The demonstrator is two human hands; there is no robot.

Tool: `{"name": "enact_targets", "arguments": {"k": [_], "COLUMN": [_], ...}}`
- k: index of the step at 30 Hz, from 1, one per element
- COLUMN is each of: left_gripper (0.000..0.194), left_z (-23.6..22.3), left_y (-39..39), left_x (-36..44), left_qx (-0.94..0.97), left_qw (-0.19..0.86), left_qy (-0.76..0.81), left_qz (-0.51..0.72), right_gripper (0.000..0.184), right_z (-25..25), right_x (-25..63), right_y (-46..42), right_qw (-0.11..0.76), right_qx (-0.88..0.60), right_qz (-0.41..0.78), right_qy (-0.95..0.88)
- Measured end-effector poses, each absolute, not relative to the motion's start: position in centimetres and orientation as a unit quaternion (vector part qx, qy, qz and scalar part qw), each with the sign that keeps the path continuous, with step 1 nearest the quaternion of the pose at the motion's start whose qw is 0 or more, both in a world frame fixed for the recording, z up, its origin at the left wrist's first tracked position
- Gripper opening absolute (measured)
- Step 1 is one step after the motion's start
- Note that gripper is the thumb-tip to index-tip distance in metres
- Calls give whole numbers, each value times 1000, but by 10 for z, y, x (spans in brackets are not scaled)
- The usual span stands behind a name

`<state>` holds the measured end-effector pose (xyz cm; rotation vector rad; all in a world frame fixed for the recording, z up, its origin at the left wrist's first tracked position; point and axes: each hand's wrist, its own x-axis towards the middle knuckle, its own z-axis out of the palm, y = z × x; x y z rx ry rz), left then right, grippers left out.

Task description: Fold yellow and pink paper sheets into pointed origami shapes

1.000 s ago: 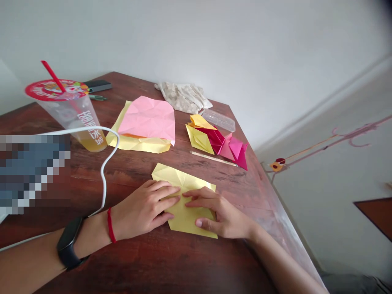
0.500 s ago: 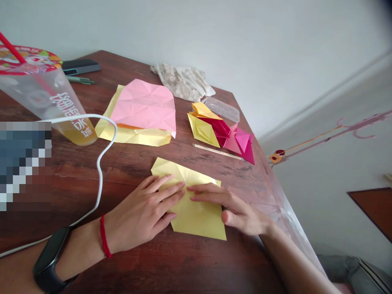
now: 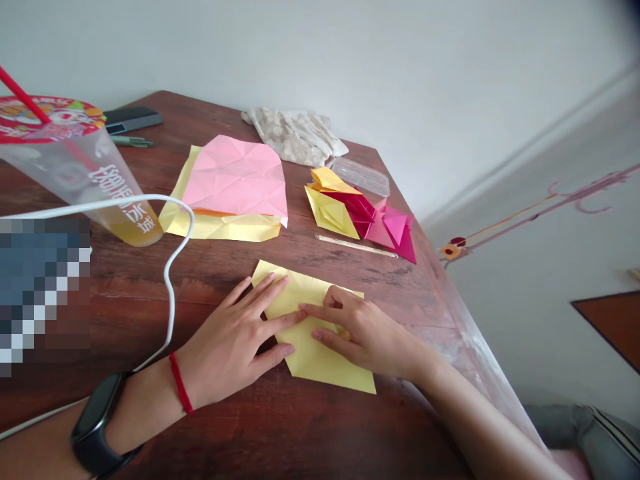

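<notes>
A creased sheet of yellow paper (image 3: 330,370) lies flat on the dark wooden table, its upper left corner cut off or folded. My left hand (image 3: 250,337) rests with spread fingers over the paper's left side, pressing on it and holding nothing. My right hand (image 3: 360,330) is on the paper's middle, index finger stretched out to the left and touching the surface near my left index finger. Its thumb is out as well, while the other fingers curl under. Part of the sheet is hidden beneath both hands.
Behind lie pink creased paper (image 3: 235,173) on yellow paper (image 3: 175,213), folded coloured paper pieces (image 3: 335,210), a thin pen-like stick (image 3: 355,247), a clear plastic box (image 3: 363,175) and a cloth (image 3: 295,137). At left stand a drink cup (image 3: 100,180) and a white cable (image 3: 170,287).
My left fingers have spread and reached further up the paper. My right hand has moved inward to the left, its outer fingers curling and index finger pointing. The view has shifted slightly.
</notes>
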<state>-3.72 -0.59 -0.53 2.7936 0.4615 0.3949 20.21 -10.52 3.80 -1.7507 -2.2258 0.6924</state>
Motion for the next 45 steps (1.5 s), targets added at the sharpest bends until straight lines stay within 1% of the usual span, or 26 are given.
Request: {"name": "enact_targets", "arguments": {"k": [9, 16, 19, 25, 27, 29, 31, 33, 34, 37, 39, 41, 42, 43, 44, 45], "left_gripper": [43, 49, 51, 48, 47, 46, 45, 42, 40, 35, 34, 33, 33, 33, 33, 33], "left_z": [-3, -5, -6, -5, -3, -1, 0, 0, 0, 0, 0, 1, 1, 1, 1, 1], "left_y": [-26, -26, -23, -24, -24, -23, -21, -20, -19, -19, -20, -21, -21, -22, -22, -23], "left_x": [-42, -45, -46, -45, -45, -45, -45, -44, -44, -42, -40, -39, -38, -38, -38, -38], "left_qx": [967, 963, 964, 962, 960, 960, 959, 957, 956, 954, 953, 951, 950, 950, 949, 949], "left_qw": [152, 150, 143, 149, 156, 162, 168, 174, 177, 181, 182, 183, 183, 184, 184, 184], "left_qy": [144, 165, 169, 174, 180, 181, 180, 183, 185, 189, 192, 199, 203, 205, 207, 207], "left_qz": [143, 151, 148, 151, 147, 141, 140, 142, 143, 145, 145, 147, 148, 149, 149, 149], "right_gripper": [36, 38, 43, 43, 43, 39, 34, 34, 38, 66, 84, 99, 102, 102, 96, 85], "right_z": [26, 19, 17, 16, 17, 18, 22, 27, 30, 39, 42, 44, 45, 46, 46, 46], "right_x": [199, 201, 203, 201, 201, 203, 211, 223, 229, 247, 255, 258, 258, 258, 257, 255], "right_y": [-104, -106, -108, -109, -108, -108, -108, -109, -110, -110, -110, -111, -112, -112, -113, -114], "right_qw": [115, 120, 126, 145, 153, 178, 210, 236, 243, 243, 200, 148, 128, 116, 114, 120], "right_qx": [-602, -601, -604, -610, -624, -628, -614, -580, -557, -480, -452, -440, -437, -437, -439, -445], "right_qz": [186, 184, 189, 192, 203, 234, 285, 345, 370, 434, 460, 466, 464, 461, 456, 450], "right_qy": [-768, -768, -764, -755, -739, -721, -705, -699, -703, -722, -737, -753, -759, -764, -766, -765]}}
